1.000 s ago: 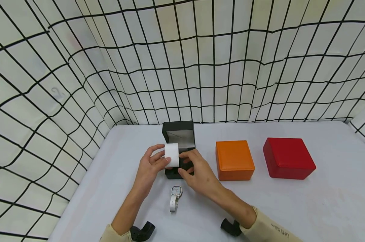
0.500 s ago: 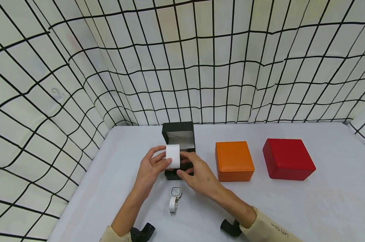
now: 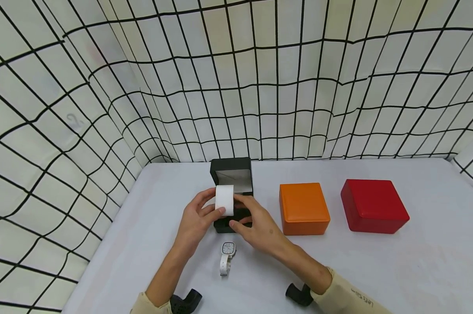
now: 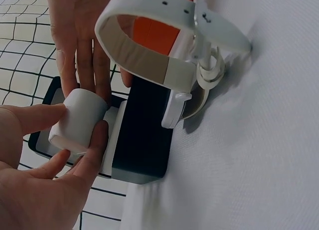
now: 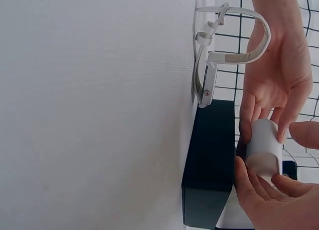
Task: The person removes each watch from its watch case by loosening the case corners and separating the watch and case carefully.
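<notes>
The white cushion roll (image 3: 224,200) is a short cylinder held above the open black box (image 3: 232,198), which stands with lid raised near the table's rear left corner. The white watch (image 3: 227,256) lies buckled nearer the front edge.

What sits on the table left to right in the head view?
black watch box → orange box → red box. The white watch lies in front of the black box, so it is left out of the order.

Hands cover the black box (image 3: 231,192) base in the head view; the watch (image 3: 228,250) dial is too small to read.
</notes>
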`<state>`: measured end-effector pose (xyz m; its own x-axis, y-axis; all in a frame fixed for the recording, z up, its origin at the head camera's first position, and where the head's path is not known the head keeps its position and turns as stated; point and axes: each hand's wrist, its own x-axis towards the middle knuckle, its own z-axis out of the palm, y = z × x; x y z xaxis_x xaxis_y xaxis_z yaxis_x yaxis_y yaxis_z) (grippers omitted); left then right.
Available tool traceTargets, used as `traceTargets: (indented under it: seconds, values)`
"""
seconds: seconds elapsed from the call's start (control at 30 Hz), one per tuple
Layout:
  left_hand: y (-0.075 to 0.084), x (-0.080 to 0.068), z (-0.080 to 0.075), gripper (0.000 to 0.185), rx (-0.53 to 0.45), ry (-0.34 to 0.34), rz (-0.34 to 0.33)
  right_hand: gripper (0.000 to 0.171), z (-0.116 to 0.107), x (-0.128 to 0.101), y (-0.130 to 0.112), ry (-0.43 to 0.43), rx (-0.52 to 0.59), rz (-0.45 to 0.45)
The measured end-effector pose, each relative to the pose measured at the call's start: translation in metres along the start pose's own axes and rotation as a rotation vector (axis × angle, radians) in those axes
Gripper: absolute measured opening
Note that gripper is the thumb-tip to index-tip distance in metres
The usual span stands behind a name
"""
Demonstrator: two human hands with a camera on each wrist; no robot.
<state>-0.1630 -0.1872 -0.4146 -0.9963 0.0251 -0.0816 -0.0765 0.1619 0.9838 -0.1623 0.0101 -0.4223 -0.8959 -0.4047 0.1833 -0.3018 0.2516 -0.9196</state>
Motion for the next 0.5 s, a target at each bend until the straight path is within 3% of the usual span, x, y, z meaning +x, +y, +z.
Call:
traceTargets:
  seconds: [0.27,0.5]
  values:
    - [-0.0013,-0.0014,0.0012,0.069,0.056,0.022,0.003,0.063,0.0001,0.0012,-0.0005,0.0,0.015,0.011]
    - [-0.0016,-0.0011,0.0011,0.068,0.08,0.028,0.073,0.062,0.001,0.0022,-0.0005,0.004,0.017,0.024]
